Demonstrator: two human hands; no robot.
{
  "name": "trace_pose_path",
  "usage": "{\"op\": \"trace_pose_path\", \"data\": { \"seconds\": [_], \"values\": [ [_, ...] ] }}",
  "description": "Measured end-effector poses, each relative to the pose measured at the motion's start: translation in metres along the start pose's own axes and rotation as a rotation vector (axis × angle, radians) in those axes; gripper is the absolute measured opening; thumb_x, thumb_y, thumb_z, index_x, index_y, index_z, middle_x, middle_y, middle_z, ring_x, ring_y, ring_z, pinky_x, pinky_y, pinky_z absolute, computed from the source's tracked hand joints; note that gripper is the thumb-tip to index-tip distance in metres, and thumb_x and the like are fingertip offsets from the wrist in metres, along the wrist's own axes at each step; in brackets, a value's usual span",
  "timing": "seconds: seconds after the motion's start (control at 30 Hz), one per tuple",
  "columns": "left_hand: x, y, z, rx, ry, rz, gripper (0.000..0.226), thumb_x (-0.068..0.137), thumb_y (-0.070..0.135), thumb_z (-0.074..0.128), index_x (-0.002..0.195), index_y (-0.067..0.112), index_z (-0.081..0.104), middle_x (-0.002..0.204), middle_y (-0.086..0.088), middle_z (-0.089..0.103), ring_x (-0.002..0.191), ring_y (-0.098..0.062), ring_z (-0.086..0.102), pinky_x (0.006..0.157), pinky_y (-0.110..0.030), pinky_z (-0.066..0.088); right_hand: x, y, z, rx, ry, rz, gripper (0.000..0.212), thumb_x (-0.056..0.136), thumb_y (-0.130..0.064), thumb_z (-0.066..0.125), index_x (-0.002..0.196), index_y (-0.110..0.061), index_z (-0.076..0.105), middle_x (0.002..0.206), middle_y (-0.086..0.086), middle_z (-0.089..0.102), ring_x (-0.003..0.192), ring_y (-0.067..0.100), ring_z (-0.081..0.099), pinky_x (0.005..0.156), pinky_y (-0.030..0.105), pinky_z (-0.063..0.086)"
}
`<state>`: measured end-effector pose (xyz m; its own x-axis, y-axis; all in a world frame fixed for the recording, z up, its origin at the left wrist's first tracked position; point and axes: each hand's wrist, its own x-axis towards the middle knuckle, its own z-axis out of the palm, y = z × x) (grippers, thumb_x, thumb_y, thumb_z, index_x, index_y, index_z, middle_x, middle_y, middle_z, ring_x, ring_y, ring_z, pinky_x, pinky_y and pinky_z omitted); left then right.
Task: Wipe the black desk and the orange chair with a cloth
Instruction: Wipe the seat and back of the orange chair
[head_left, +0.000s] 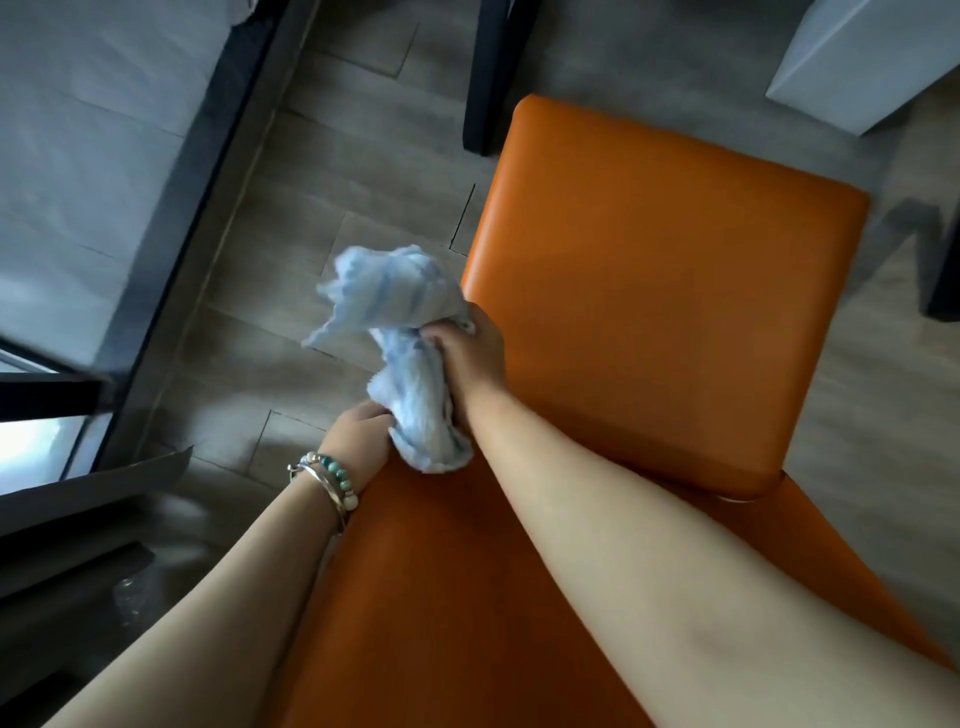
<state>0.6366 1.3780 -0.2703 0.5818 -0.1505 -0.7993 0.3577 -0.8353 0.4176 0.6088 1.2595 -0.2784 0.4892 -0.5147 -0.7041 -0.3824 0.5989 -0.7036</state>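
1. A crumpled pale blue and white fluffy cloth (397, 348) sits at the centre of the frame, gripped by both hands above the left edge of the chair.
2. The right hand (474, 358) is closed around the cloth's middle, fingers wrapped tight; loose folds fan out up and to the left of it.
3. The left hand (361, 434), lower and further left, pinches the cloth's bottom end with curled fingers.
4. Beaded and metal bracelets (324, 480) circle the left wrist.
5. The orange smooth leather-like padded chair (660, 291) fills the centre and right, its seat toward the upper right.
6. Grey wood-pattern floor (311, 208) shows at upper left.
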Motion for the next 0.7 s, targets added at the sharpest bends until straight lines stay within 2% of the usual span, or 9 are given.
{"op": "trace_pose_path", "data": {
  "seconds": [0.07, 0.17, 0.23, 0.33, 0.4, 0.5, 0.6, 0.67, 0.7],
  "values": [
    [-0.002, 0.003, 0.001, 0.029, -0.002, 0.016, 0.024, 0.088, -0.007, 0.044, 0.099, 0.0, 0.064, 0.086, -0.008, 0.063, 0.077, -0.018, 0.055, 0.066, -0.023, 0.043, 0.006, 0.008, -0.021, -0.165, 0.227, -0.112, 0.026, 0.056, -0.03, 0.06, 0.08, -0.022, 0.057, 0.083, 0.006, 0.065, 0.08, 0.025, 0.06, 0.073, 0.034, 0.047],
    [-0.001, 0.002, 0.0, 0.051, -0.034, 0.0, 0.028, 0.089, 0.001, 0.045, 0.108, 0.014, 0.062, 0.085, -0.003, 0.061, 0.065, -0.01, 0.053, 0.052, -0.011, 0.042, 0.014, 0.015, -0.075, -0.519, 0.682, -0.306, 0.042, 0.067, -0.032, 0.063, 0.103, -0.011, 0.061, 0.107, 0.015, 0.065, 0.102, 0.035, 0.057, 0.087, 0.038, 0.043],
    [-0.001, 0.002, -0.001, 0.083, -0.032, 0.008, 0.03, 0.09, 0.003, 0.045, 0.112, 0.014, 0.063, 0.096, -0.007, 0.062, 0.07, -0.014, 0.054, 0.057, -0.016, 0.042, 0.019, 0.022, -0.105, -0.683, 0.814, -0.02, 0.051, 0.079, -0.03, 0.063, 0.126, -0.013, 0.052, 0.128, 0.012, 0.056, 0.116, 0.036, 0.05, 0.095, 0.039, 0.037],
    [0.0, 0.003, 0.0, 0.072, -0.026, 0.018, 0.031, 0.09, 0.003, 0.045, 0.113, 0.013, 0.063, 0.097, -0.01, 0.062, 0.068, -0.015, 0.053, 0.059, -0.021, 0.041, 0.033, 0.026, -0.09, -0.314, 0.627, 0.343, 0.029, 0.088, -0.025, 0.055, 0.114, -0.011, 0.055, 0.121, 0.01, 0.059, 0.111, 0.031, 0.057, 0.09, 0.034, 0.043],
    [0.0, 0.002, 0.001, 0.06, -0.042, 0.009, 0.029, 0.09, 0.003, 0.045, 0.112, 0.011, 0.063, 0.089, -0.008, 0.061, 0.063, -0.012, 0.051, 0.056, -0.019, 0.041, 0.035, 0.013, -0.06, 0.117, 0.188, 0.443, 0.012, 0.09, -0.023, 0.048, 0.086, -0.014, 0.056, 0.089, 0.007, 0.063, 0.083, 0.019, 0.063, 0.068, 0.023, 0.051],
    [-0.001, 0.001, -0.001, 0.039, -0.043, -0.017, 0.024, 0.092, 0.004, 0.046, 0.11, 0.01, 0.062, 0.077, -0.003, 0.059, 0.061, -0.014, 0.049, 0.051, -0.011, 0.04, 0.033, -0.028, -0.014, 0.146, -0.21, 0.244, 0.01, 0.082, -0.021, 0.048, 0.076, -0.015, 0.053, 0.059, -0.005, 0.062, 0.055, 0.007, 0.06, 0.048, 0.013, 0.046],
    [-0.001, 0.0, -0.002, -0.004, -0.062, -0.041, 0.027, 0.091, 0.005, 0.047, 0.113, 0.009, 0.063, 0.089, -0.007, 0.065, 0.074, -0.018, 0.056, 0.071, -0.024, 0.047, 0.04, -0.037, -0.007, -0.154, -0.045, -0.015, 0.01, 0.078, -0.027, 0.051, 0.069, -0.023, 0.053, 0.064, -0.009, 0.058, 0.069, 0.011, 0.057, 0.062, 0.023, 0.044],
    [-0.004, 0.003, -0.002, 0.0, -0.069, -0.033, 0.028, 0.091, 0.004, 0.046, 0.112, 0.01, 0.063, 0.089, -0.006, 0.064, 0.075, -0.017, 0.057, 0.069, -0.024, 0.047, 0.052, -0.022, -0.028, -0.317, 0.334, -0.181, 0.01, 0.074, -0.025, 0.061, 0.081, -0.018, 0.063, 0.078, 0.0, 0.068, 0.079, 0.021, 0.064, 0.07, 0.031, 0.048],
    [-0.006, 0.004, -0.002, 0.008, -0.068, -0.026, 0.028, 0.091, 0.004, 0.045, 0.111, 0.01, 0.064, 0.093, -0.007, 0.064, 0.078, -0.018, 0.057, 0.068, -0.022, 0.046, 0.048, -0.017, -0.046, -0.47, 0.531, -0.199, 0.029, 0.073, -0.03, 0.06, 0.096, -0.014, 0.065, 0.094, 0.007, 0.071, 0.091, 0.028, 0.064, 0.079, 0.035, 0.047]
  ]
}}
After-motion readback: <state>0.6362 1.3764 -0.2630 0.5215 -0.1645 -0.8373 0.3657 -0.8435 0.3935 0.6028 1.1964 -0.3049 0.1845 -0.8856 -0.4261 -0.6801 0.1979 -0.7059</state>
